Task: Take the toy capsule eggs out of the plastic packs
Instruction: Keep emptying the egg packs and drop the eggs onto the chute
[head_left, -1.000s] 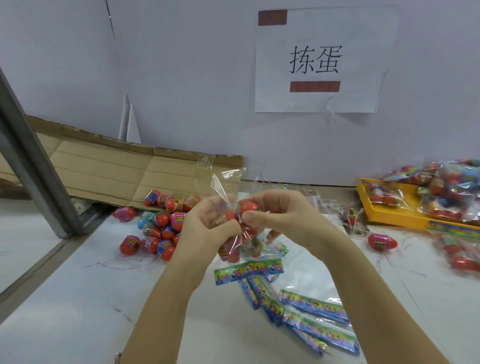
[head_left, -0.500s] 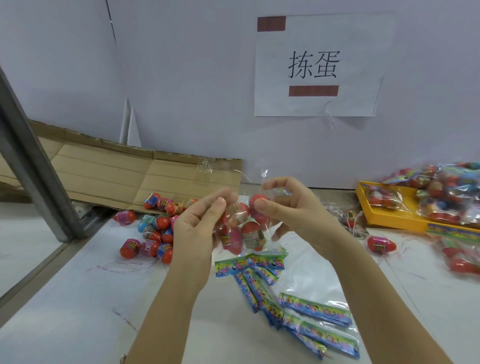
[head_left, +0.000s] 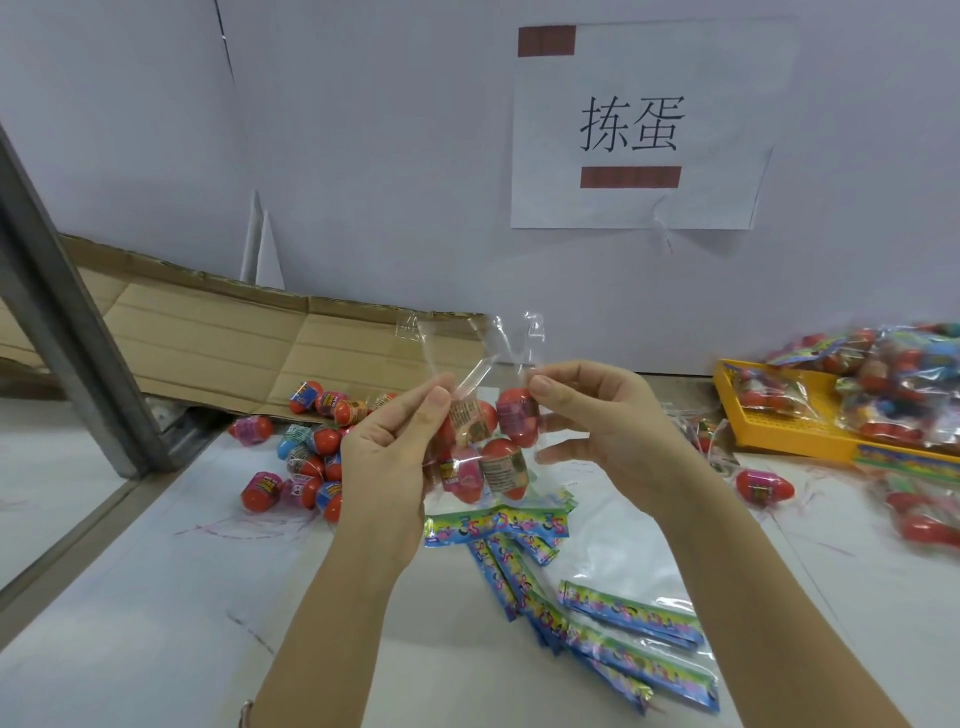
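Midway through unpacking, a worker holds a clear plastic pack (head_left: 480, 457) of capsule eggs (head_left: 511, 415) above a white table (head_left: 156, 597), between the two hands and level with them. The left hand (head_left: 387, 457) pinches the film at the pack's upper left edge between thumb and forefinger. The right hand (head_left: 597, 421) pinches the upper right edge the same way, its other fingers loosely curled. The pack hangs with its long axis upright, loose film ends up and printed header strip (head_left: 496, 522) at the bottom, so the eggs sit below both pinches. Neither hand is clearly nearer them. Getting them out looks to call for tipping the top downward or reaching in from above. Loose eggs (head_left: 306, 457) lie heaped to the left, beside flattened cardboard (head_left: 208, 348). Emptied packs (head_left: 623, 623) fan out on the near side of the hands, and a yellow tray (head_left: 769, 436) of full packs sits at far right. A paper sign (head_left: 639, 124) hangs on the pale wall behind.
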